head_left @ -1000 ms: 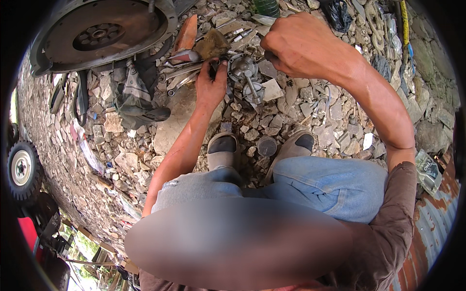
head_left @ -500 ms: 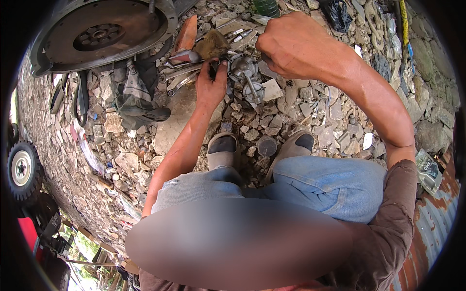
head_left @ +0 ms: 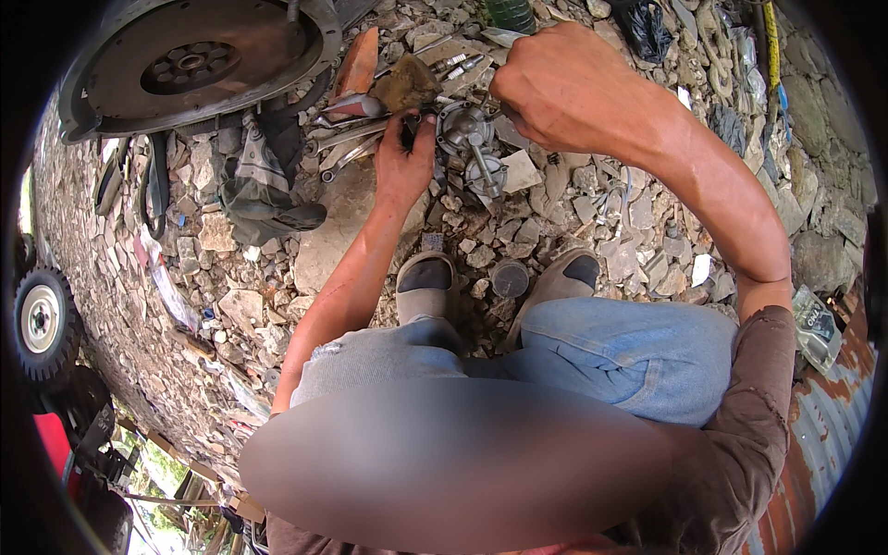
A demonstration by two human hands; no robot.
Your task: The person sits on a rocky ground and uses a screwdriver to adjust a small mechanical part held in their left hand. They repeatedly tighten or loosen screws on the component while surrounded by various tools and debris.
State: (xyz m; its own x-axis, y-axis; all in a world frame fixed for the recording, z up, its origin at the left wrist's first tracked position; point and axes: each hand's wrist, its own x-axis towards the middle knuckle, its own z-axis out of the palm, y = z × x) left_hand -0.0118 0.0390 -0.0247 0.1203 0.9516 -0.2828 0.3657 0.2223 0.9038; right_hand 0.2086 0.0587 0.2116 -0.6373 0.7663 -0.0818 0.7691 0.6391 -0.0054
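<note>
My left hand (head_left: 403,165) is closed at the left side of a silvery metal part (head_left: 468,129) with a round housing and a stem. Its thumb and fingers curl round a dark spot, and what they hold cannot be made out. Over the right side of the same part, my right hand (head_left: 578,88) is raised in a fist, its fingers mostly hidden under the back of the hand. A smaller round metal piece (head_left: 485,173) sits at the stem's near end. Wrenches (head_left: 347,139) lie left of my left hand, and spark plugs (head_left: 462,67) lie beyond the metal part.
A large round metal housing (head_left: 111,55) stands at the far left, with a dark cloth (head_left: 264,190) below it. A brick piece (head_left: 358,63) and a brown stone (head_left: 407,83) lie beyond my left hand. Rubble covers the ground, and rusty corrugated sheet (head_left: 832,425) is at the right.
</note>
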